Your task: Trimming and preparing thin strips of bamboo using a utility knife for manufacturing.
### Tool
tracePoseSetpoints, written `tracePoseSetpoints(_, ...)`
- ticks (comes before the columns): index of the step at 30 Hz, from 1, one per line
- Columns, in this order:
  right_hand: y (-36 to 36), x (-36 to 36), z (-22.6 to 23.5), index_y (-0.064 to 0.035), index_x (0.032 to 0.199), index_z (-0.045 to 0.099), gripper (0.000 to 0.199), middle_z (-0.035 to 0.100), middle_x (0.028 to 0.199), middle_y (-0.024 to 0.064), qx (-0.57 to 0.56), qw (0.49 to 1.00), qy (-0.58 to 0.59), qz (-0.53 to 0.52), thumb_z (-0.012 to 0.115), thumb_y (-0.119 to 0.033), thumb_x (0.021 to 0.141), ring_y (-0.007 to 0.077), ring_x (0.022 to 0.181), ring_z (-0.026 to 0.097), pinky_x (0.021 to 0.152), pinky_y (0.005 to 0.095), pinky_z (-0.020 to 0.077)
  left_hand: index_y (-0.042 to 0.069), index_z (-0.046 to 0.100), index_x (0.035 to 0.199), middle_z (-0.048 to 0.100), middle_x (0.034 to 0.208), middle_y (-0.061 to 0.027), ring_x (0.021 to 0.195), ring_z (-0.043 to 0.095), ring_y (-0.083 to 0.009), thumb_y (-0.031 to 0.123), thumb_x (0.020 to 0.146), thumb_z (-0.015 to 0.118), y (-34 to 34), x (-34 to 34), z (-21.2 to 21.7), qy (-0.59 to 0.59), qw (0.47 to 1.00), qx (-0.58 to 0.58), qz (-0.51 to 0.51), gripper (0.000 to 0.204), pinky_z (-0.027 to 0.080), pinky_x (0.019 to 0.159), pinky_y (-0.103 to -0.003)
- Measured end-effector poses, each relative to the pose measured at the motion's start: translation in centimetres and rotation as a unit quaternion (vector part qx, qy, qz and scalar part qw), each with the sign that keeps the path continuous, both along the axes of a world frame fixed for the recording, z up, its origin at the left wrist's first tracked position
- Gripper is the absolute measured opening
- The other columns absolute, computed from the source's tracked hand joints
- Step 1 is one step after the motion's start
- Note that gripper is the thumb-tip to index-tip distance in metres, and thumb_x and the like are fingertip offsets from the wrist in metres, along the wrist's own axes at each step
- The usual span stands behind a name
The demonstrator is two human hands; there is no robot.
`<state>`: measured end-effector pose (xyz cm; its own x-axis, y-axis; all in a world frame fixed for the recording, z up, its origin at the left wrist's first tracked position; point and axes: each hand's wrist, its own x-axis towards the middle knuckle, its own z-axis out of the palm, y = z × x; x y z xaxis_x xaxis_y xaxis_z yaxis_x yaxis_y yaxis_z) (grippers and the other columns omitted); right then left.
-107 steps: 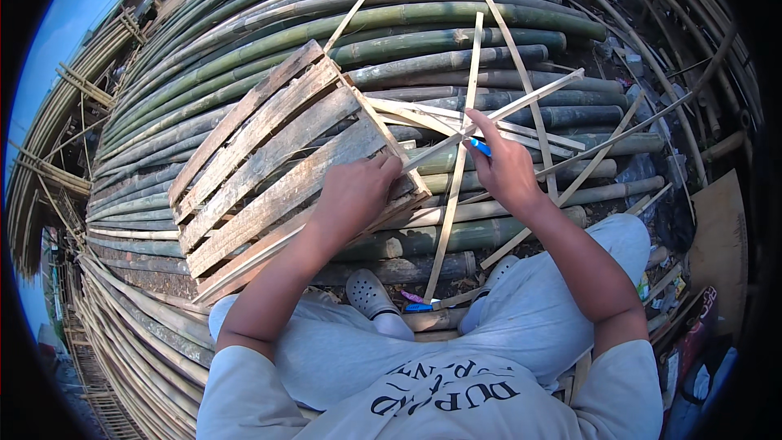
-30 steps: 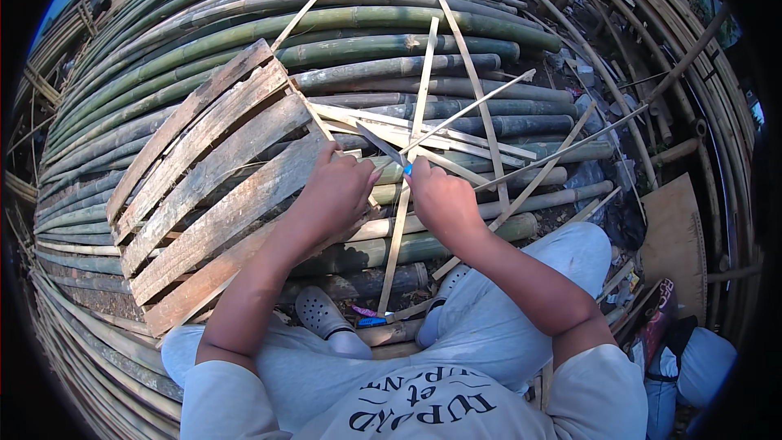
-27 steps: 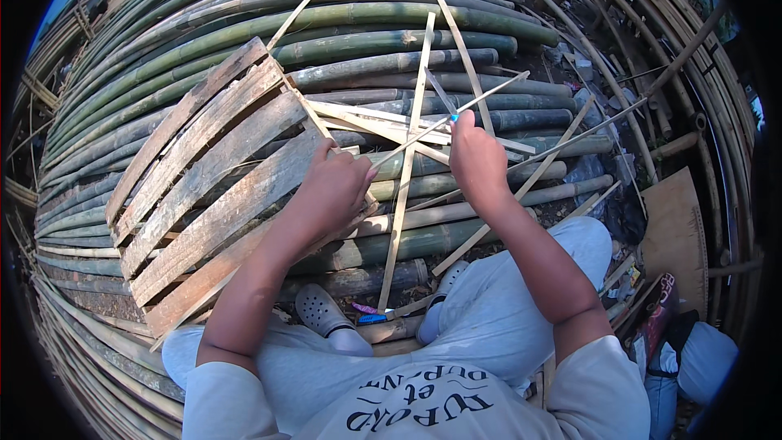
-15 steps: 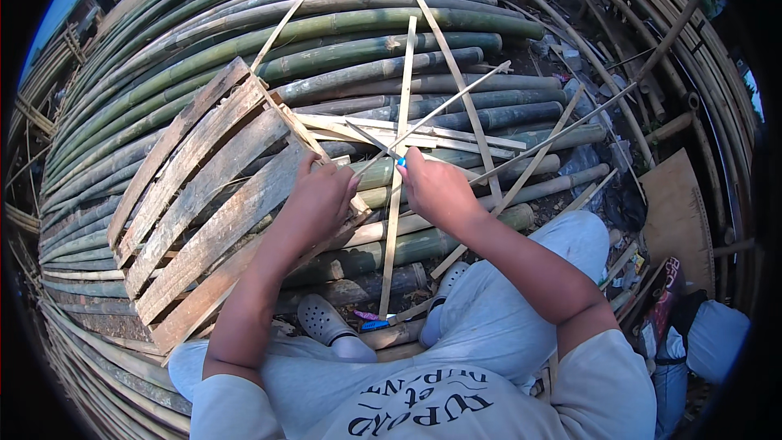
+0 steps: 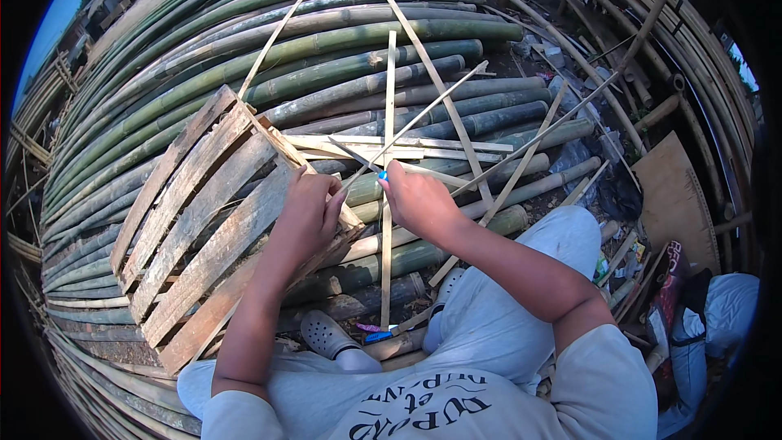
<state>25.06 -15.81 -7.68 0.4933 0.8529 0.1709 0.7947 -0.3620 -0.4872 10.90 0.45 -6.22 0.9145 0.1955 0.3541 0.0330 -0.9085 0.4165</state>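
Observation:
My right hand (image 5: 419, 200) is closed round the blue handle of a knife (image 5: 358, 155), whose thin blade points up and to the left. A long, thin bamboo strip (image 5: 436, 107) slants from the far right down past the blade to my left hand (image 5: 314, 208), which is closed on its near end. Just left of that hand, a weathered slatted wooden crate (image 5: 216, 212) lies tilted on the bamboo poles. Its near right edge is partly hidden behind my left hand and forearm. My fingers hide the rest of the knife handle.
Several pale split bamboo slats (image 5: 389, 253) lie crosswise over rows of green bamboo poles (image 5: 342, 37). Below are my legs and a grey clog (image 5: 326, 334). To the right are a cardboard sheet (image 5: 672, 204), plastic litter and a standing rack of poles (image 5: 635, 24).
The whole view has shifted a little, so the scene sits lower and further left. Both hands keep their holds on the knife and the strip, nearly in the same place.

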Motion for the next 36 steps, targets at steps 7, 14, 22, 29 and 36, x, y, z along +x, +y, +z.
tracePoseSetpoints(7,-0.2,0.1,0.0,0.0016,0.094,0.044,0.024,0.059,0.064,0.024,0.037,0.999,0.006,0.007,0.047,-0.021,0.102,0.0459,0.062,0.06,0.056,0.054,0.0455,0.003,0.061,0.097,0.061,0.085,-0.0168,0.088,0.06,-0.0356,0.012,0.093,0.06,-0.1,-0.4,0.5,-0.037,0.998,0.054,-0.009,0.01,0.041,0.106,-0.049)
tracePoseSetpoints(14,-1.0,1.3,0.6,0.0036,0.09,0.056,0.021,0.059,0.069,0.0226,0.139,0.988,0.059,0.022,0.061,-0.016,0.094,0.0417,0.063,0.06,0.057,0.0466,0.0454,0.001,0.059,0.095,0.062,0.083,-0.0175,0.086,0.062,-0.0382,0.01,0.096,0.053,0.0,-0.2,0.2,-0.005,0.998,0.056,0.008,0.011,0.04,0.108,-0.05)
tracePoseSetpoints(22,-0.2,1.1,2.3,0.0034,0.082,0.062,0.031,0.062,0.07,0.0205,0.079,0.987,0.141,-0.027,0.061,-0.026,0.093,0.0427,0.065,0.06,0.062,0.0489,0.0455,0.004,0.056,0.085,0.057,0.071,-0.0146,0.079,0.061,-0.0358,0.018,0.103,0.041,0.1,-0.1,0.2,0.048,0.999,0.014,-0.011,0.027,0.034,0.109,-0.05)
tracePoseSetpoints(29,2.1,-0.1,1.8,0.0009,0.059,0.064,0.054,0.059,0.055,0.0229,-0.019,0.992,-0.013,-0.124,0.045,-0.033,0.097,0.0416,0.052,0.062,0.055,0.0504,0.0511,0.004,0.056,0.08,0.058,0.07,-0.0146,0.077,0.06,-0.0356,0.02,0.104,0.039,1.1,-0.1,0.6,0.088,0.996,-0.003,-0.028,0.034,0.038,0.103,-0.048)
tracePoseSetpoints(36,2.8,1.7,-0.6,-0.0012,0.055,0.064,0.047,0.058,0.053,0.023,0.078,0.982,-0.115,-0.126,0.047,-0.026,0.091,0.0409,0.049,0.061,0.051,0.0503,0.0508,0.004,0.057,0.08,0.059,0.07,-0.0159,0.077,0.061,-0.0367,0.02,0.104,0.038,1.2,0.0,0.6,0.093,0.995,0.006,-0.027,0.035,0.039,0.101,-0.048)
